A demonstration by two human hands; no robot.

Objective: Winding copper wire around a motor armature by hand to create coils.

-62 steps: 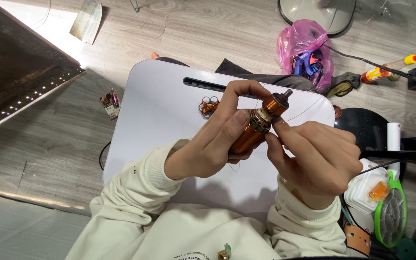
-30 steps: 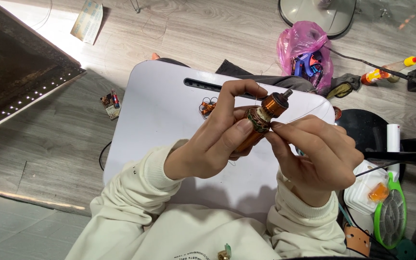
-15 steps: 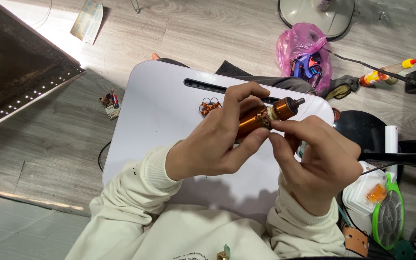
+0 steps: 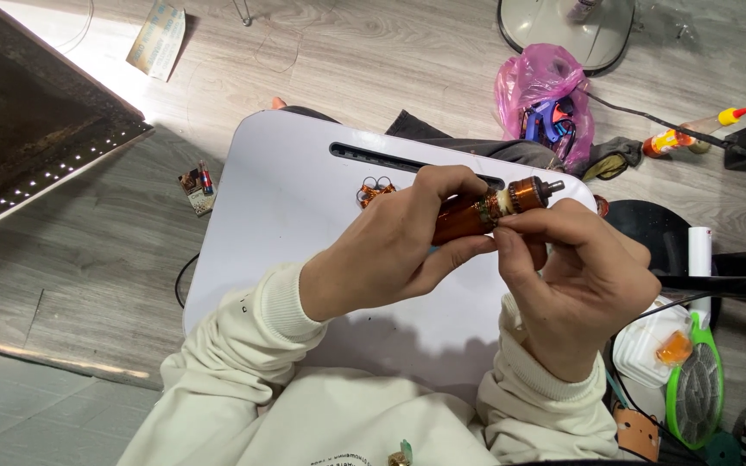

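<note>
The left hand (image 4: 390, 250) is wrapped around a copper motor part (image 4: 485, 210), a fat roll of shiny orange-brown wire with a metal pin sticking out at the far end. The right hand (image 4: 576, 280) comes in from the other side, and its thumb and first finger pinch the part near the pale ring by the pin. Both hands hold the part up in the air, over the white table (image 4: 287, 198), not resting on it. A very thin wire may run from the fingers, but it is too small to tell. The roll looks full and neat, so I think most of the wire work on the body is done. What seems left is the fiddly bit at the end by the ring, where the fingers are busy. A small clump of copper loops (image 4: 376, 189) lies on the table just past the left hand, and nobody touches it. On the floor nearby sit a pink bag (image 4: 539, 86), a green racket (image 4: 695, 393) and a little circuit board (image 4: 197, 185).
</note>
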